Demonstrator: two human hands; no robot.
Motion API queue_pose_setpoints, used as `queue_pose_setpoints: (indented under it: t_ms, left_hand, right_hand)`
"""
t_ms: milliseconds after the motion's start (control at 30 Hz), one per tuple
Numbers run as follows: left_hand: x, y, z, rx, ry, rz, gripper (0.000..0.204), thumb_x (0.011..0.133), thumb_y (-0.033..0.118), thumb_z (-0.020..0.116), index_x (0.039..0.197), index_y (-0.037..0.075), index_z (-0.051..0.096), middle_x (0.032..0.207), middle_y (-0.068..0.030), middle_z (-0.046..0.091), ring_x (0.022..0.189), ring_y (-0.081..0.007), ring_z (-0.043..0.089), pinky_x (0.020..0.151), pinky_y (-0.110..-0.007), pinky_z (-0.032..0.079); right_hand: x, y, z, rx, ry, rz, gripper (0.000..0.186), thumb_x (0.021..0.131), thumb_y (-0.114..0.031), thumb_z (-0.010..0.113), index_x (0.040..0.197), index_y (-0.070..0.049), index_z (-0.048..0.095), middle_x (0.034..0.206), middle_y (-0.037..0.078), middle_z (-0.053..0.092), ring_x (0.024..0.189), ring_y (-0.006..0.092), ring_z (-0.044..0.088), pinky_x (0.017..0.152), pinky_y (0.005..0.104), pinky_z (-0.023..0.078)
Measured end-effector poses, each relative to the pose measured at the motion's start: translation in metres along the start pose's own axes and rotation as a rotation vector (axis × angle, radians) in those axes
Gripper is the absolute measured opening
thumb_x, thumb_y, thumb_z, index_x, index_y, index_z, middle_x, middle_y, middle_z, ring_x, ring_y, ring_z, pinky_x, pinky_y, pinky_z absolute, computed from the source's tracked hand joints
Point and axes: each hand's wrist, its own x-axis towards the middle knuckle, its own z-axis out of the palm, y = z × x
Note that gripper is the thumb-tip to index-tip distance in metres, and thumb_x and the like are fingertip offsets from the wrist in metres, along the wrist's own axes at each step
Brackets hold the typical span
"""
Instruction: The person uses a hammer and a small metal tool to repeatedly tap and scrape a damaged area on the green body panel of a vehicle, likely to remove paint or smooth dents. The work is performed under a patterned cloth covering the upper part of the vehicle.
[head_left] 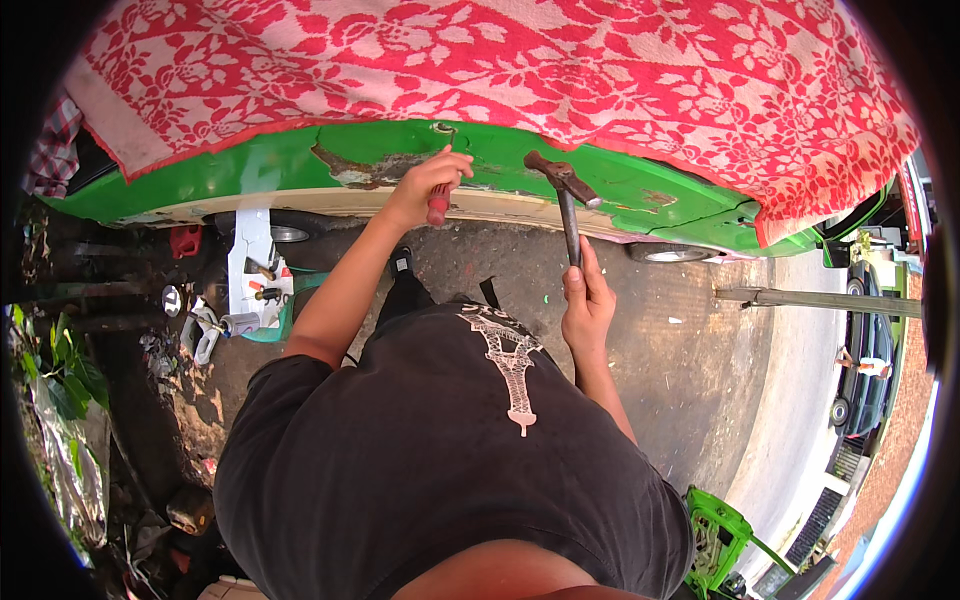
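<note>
My left hand (432, 188) is closed round the red handle of a screwdriver (438, 206), held up against the side of a green car (500, 146). Its shaft is mostly hidden behind my fingers, close to a small hole in the panel. A patch of broken, rusty paint (368, 168) lies just left of that hand. My right hand (588, 310) grips the lower end of a hammer (568, 205). The rusty hammer head is raised in front of the panel, to the right of the screwdriver; whether it touches the metal I cannot tell.
A red and pink floral cloth (480, 60) covers the car's upper part. At left, a green stool (308, 290) bears tools, with a red container (186, 240) nearby. A post (820, 300) juts in from the right. A green car door (718, 535) stands behind me at lower right.
</note>
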Motion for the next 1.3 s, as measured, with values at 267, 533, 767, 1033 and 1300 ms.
queue_pose_setpoints:
  t_ms: [267, 533, 767, 1033, 1300]
  left_hand:
    - [0.004, 0.002, 0.003, 0.018, -0.024, -0.006, 0.023, 0.077, -0.003, 0.06, 0.08, 0.005, 0.039, 0.105, -0.0096, 0.063, 0.118, -0.0321, 0.059, 0.117, -0.055, 0.026]
    - [0.012, 0.006, 0.003, 0.085, -0.121, -0.031, 0.036, 0.066, -0.013, 0.063, 0.083, 0.006, 0.038, 0.103, -0.008, 0.061, 0.118, -0.0321, 0.058, 0.117, -0.052, 0.028]
    - [0.016, 0.004, 0.001, 0.052, -0.137, -0.092, 0.036, 0.065, -0.011, 0.065, 0.083, 0.005, 0.038, 0.105, -0.0088, 0.061, 0.116, -0.0323, 0.059, 0.115, -0.044, 0.033]
    - [0.015, 0.004, 0.0, 0.089, -0.128, -0.052, 0.033, 0.07, -0.006, 0.066, 0.083, 0.005, 0.038, 0.102, -0.0104, 0.061, 0.113, -0.0328, 0.061, 0.112, -0.044, 0.036]
    - [0.022, 0.007, 0.003, 0.108, -0.128, -0.065, 0.035, 0.068, -0.012, 0.066, 0.084, 0.005, 0.039, 0.101, -0.0098, 0.061, 0.113, -0.0324, 0.061, 0.113, -0.044, 0.036]
  right_hand:
    - [-0.007, 0.0, -0.002, -0.002, -0.006, -0.007, 0.04, 0.098, -0.013, 0.06, 0.137, -0.004, 0.057, 0.073, 0.001, 0.053, 0.066, 0.007, 0.044, 0.065, 0.022, 0.041]
    - [-0.011, 0.003, 0.004, -0.208, -0.149, -0.356, 0.042, 0.09, -0.003, 0.065, 0.131, -0.01, 0.063, 0.071, 0.007, 0.057, 0.058, 0.0179, 0.054, 0.058, 0.029, 0.046]
    - [-0.011, 0.023, 0.015, -0.446, -0.221, -0.642, 0.048, 0.081, -0.002, 0.071, 0.127, -0.015, 0.067, 0.068, 0.006, 0.05, 0.054, 0.0221, 0.051, 0.049, 0.0327, 0.043]
    - [-0.014, 0.014, 0.016, -0.379, -0.149, -0.67, 0.048, 0.08, -0.003, 0.071, 0.126, -0.018, 0.068, 0.067, 0.006, 0.05, 0.054, 0.0212, 0.052, 0.049, 0.0341, 0.044]
    - [-0.007, 0.015, 0.011, -0.422, -0.196, -0.606, 0.049, 0.082, -0.005, 0.071, 0.128, -0.018, 0.066, 0.067, 0.006, 0.049, 0.054, 0.0219, 0.053, 0.05, 0.0342, 0.045]
